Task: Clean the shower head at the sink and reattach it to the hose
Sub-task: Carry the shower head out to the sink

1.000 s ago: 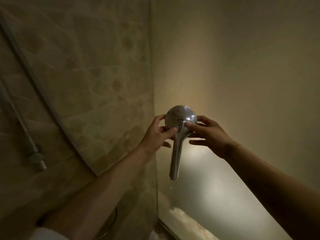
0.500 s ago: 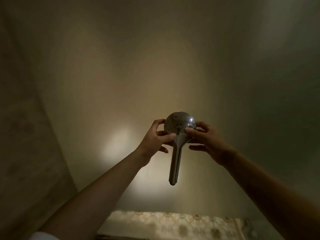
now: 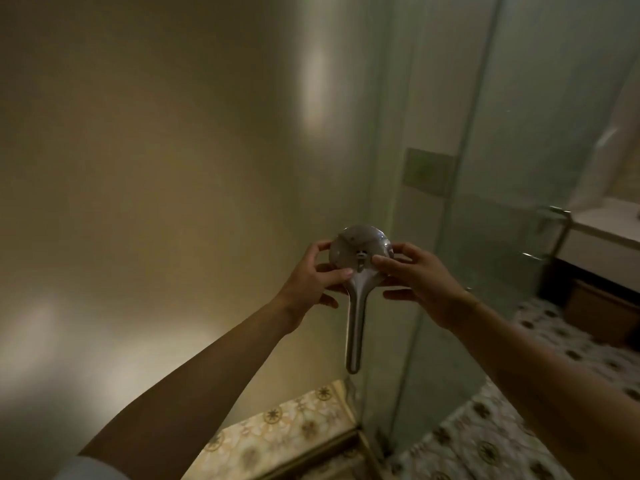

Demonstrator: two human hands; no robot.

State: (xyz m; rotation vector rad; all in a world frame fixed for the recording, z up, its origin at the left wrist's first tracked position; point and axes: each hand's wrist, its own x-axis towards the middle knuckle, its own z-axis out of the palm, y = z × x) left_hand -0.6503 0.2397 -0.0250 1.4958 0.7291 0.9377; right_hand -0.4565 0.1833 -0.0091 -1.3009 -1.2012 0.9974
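A chrome shower head (image 3: 356,292) hangs upright in front of me, round head on top and handle pointing down, with no hose on it. My left hand (image 3: 311,278) grips the left rim of the round head, thumb on its front. My right hand (image 3: 419,275) holds the right rim, thumb pressed on the front face near a small lever. The hose is out of view. A white sink counter (image 3: 602,226) shows at the far right behind glass.
A plain beige wall (image 3: 156,168) fills the left. A glass shower partition (image 3: 485,168) stands to the right, with a metal handle (image 3: 557,216). Patterned floor tiles (image 3: 485,441) lie below, and a raised tiled curb (image 3: 277,434) runs along the bottom.
The view has swung right, from the tiled shower wall with the hose to the glass partition and sink counter. Both hands keep the same hold on the shower head.
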